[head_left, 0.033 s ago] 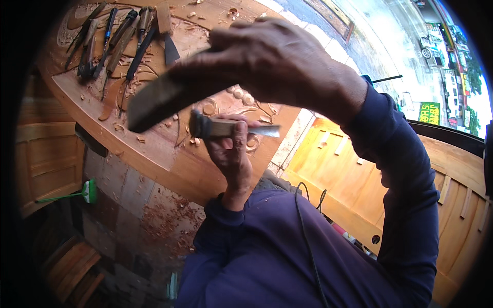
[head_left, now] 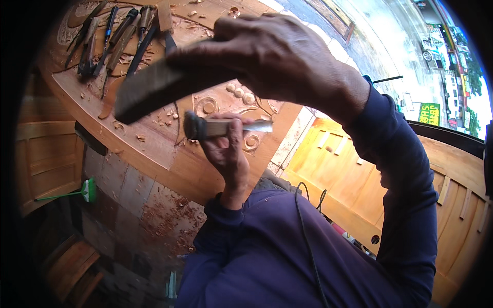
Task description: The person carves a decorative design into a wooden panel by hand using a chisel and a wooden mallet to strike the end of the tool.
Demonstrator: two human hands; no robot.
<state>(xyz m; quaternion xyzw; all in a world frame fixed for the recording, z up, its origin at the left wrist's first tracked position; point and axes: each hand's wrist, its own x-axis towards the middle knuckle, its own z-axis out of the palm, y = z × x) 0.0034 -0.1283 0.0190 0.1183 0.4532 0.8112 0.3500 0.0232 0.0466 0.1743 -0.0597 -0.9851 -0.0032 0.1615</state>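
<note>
My left hand (head_left: 228, 161) is closed around the wooden handle of a chisel (head_left: 218, 128). The chisel lies nearly level over the carved panel, its bright blade to the right and its dark-banded butt to the left. Higher up and nearer the camera, my right hand (head_left: 280, 59) grips a thick, blurred wooden mallet (head_left: 146, 93), which slants down to the left, apart from the chisel. Beneath both hands is a wooden panel (head_left: 197, 174) with carved scrolls (head_left: 209, 105) and a row of round beads (head_left: 239, 92). Part of the carving is hidden by the mallet and my hands.
Several carving tools (head_left: 120, 38) lie in a cluster at the panel's far left, among curled shavings. More shavings (head_left: 172, 218) litter the tiled floor, where a green brush (head_left: 88, 190) lies. Wooden door panels (head_left: 339, 169) stand at right. A black cable (head_left: 303, 226) crosses my clothing.
My right hand and the mallet have shifted slightly left and up. My left hand has moved a little left with the chisel.
</note>
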